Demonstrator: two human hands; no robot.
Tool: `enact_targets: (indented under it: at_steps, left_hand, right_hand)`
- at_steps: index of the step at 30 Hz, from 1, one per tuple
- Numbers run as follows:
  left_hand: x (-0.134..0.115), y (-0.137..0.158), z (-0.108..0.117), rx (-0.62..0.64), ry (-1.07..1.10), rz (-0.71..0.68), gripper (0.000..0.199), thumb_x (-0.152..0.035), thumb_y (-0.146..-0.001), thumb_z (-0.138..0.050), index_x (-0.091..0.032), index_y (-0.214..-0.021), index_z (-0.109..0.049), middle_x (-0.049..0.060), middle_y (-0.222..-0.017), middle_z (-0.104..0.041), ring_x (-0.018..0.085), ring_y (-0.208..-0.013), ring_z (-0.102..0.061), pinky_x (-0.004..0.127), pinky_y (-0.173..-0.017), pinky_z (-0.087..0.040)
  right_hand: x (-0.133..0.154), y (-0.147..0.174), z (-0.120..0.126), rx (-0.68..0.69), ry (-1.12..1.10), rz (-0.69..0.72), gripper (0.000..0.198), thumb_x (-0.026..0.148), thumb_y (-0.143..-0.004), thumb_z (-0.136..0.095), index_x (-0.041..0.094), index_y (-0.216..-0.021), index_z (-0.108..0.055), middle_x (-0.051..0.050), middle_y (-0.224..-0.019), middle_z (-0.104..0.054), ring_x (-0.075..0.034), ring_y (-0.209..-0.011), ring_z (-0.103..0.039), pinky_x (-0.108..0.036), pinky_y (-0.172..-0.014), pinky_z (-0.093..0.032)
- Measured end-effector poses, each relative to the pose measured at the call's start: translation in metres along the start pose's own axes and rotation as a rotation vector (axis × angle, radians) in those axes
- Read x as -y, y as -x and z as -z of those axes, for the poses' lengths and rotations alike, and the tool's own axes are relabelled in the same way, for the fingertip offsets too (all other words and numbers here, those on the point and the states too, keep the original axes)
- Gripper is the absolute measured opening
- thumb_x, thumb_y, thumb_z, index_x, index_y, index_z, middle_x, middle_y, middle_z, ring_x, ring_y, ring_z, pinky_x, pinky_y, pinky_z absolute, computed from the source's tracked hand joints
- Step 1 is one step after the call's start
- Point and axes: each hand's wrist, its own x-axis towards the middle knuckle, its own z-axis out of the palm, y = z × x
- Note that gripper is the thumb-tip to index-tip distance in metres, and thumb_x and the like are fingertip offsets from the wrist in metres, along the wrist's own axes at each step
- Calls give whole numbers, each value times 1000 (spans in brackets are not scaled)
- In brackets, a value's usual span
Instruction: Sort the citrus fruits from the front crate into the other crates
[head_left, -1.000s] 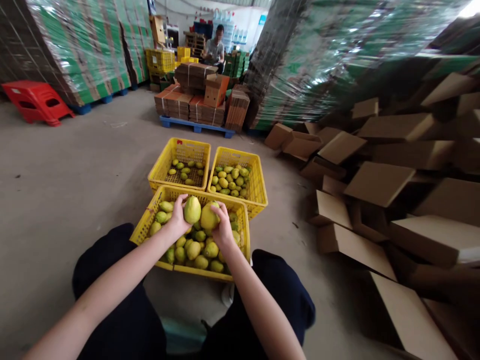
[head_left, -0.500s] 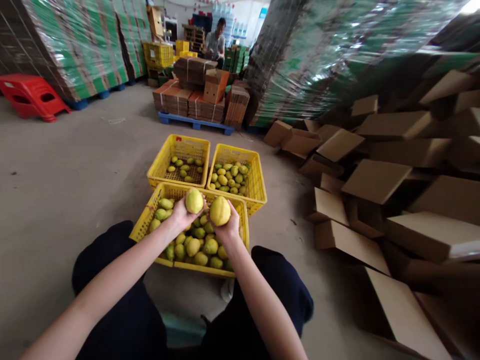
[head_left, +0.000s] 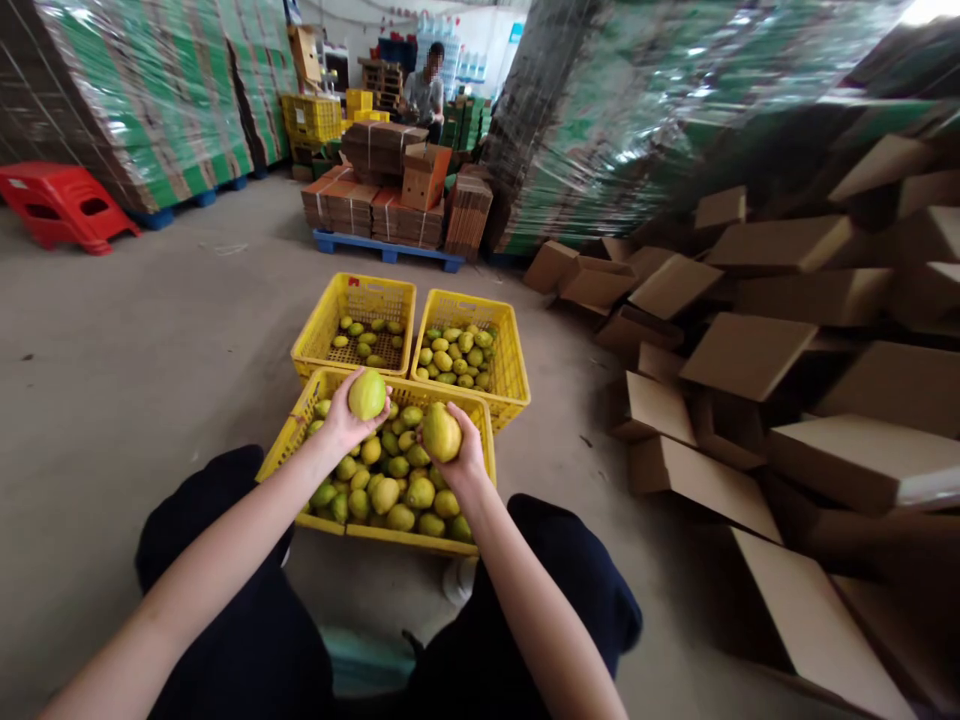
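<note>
My left hand [head_left: 351, 412] is closed around a smooth yellow-green fruit [head_left: 367, 394], holding it over the left part of the near yellow crate [head_left: 420, 539]. In my right hand [head_left: 466, 452] is another fruit [head_left: 442, 432], yellower and slightly ridged, gripped from its right side above the same crate. The two fruits are apart. Many loose yellow and green fruits [head_left: 385, 494] of the same sort lie in the near crate, partly hidden by my hands and forearms.
Behind the near crate stand a left yellow crate [head_left: 315, 335] with several fruits and a right yellow crate [head_left: 514, 350] holding more. Cardboard boxes [head_left: 750, 360] are heaped at right. Flattened cartons [head_left: 409, 220] sit on a blue pallet [head_left: 388, 254]. A red stool [head_left: 67, 205] is at left; a person [head_left: 426, 95] is at the back.
My hands have moved apart, the left one shifting left and slightly up with its fruit. The right hand's fruit has turned and sits slightly lower.
</note>
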Motion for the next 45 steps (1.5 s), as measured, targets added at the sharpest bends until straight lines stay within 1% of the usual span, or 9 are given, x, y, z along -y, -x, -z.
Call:
enact_targets:
  at_steps: [4, 10, 16, 22, 26, 31, 39, 42, 45]
  left_hand:
    - [20, -3, 1, 95, -23, 73, 29, -25, -98, -43, -11, -108, -66, 8, -78, -71, 15, -57, -68, 21, -46, -56]
    - [20, -4, -3, 56, 69, 143, 41, -26, -101, -34, -8, -127, -59, 10, -79, -73, 16, -61, -71, 23, -51, -60]
    - [16, -6, 5, 22, 56, 153, 39, -39, -98, -43, -8, -113, -61, 10, -74, -73, 15, -53, -68, 20, -45, -56]
    - [20, -7, 10, 136, 31, 106, 37, -39, -94, -42, -9, -92, -64, 13, -78, -73, 19, -55, -66, 28, -44, -52]
    - [22, -6, 9, 118, 54, 135, 39, -38, -92, -42, -8, -92, -66, 14, -74, -72, 18, -52, -62, 28, -43, -47]
    - [22, -8, 11, 119, 59, 117, 41, -43, -91, -41, -10, -92, -66, 12, -77, -72, 14, -43, -50, 25, -35, -35]
    - [20, -4, 8, 114, 70, 83, 36, -40, -90, -46, -10, -98, -64, 6, -69, -67, 8, -36, -41, 18, -28, -24]
    - [20, -4, 4, 78, 41, 85, 35, -40, -93, -43, -11, -95, -63, 6, -68, -66, 9, -38, -43, 18, -30, -29]
    - [21, -5, -3, -2, -28, 91, 32, -38, -96, -43, -12, -95, -62, 6, -65, -65, 12, -45, -53, 21, -38, -43]
  right_hand:
    - [-6, -6, 2, 80, -36, 9, 18, 35, -85, -65, 17, -83, -65, -2, -64, -70, -17, -54, -66, -31, -55, -60]
    - [-8, -15, -2, 155, -129, 64, 26, 46, -89, -61, 21, -86, -63, -1, -69, -71, -19, -62, -69, -34, -62, -61]
    - [-5, -12, 0, 124, -208, 46, 25, 44, -87, -63, 19, -85, -64, -3, -69, -69, -18, -63, -67, -29, -58, -58]
    - [-7, -7, -1, 188, -212, 92, 28, 42, -92, -52, 20, -87, -67, -3, -75, -72, -17, -63, -67, -29, -59, -59]
    - [-11, -16, -3, 93, -227, 13, 36, 36, -100, -36, 20, -89, -66, -4, -75, -72, -18, -66, -68, -35, -70, -61]
    - [-17, -23, -2, 24, -196, -17, 34, 49, -97, -46, 22, -85, -62, -2, -72, -71, -17, -66, -68, -32, -66, -60]
    - [-17, -5, -9, 209, -99, -50, 20, 38, -89, -60, 18, -89, -63, -4, -76, -72, -19, -72, -68, -32, -65, -59]
    - [-15, -1, -9, 239, -37, -14, 11, 26, -81, -64, 17, -88, -64, -5, -78, -72, -20, -73, -68, -30, -62, -59]
    - [-10, 1, -10, 269, 21, 136, 22, 18, -70, -70, 20, -91, -63, -3, -86, -73, -20, -80, -68, -30, -65, -59]
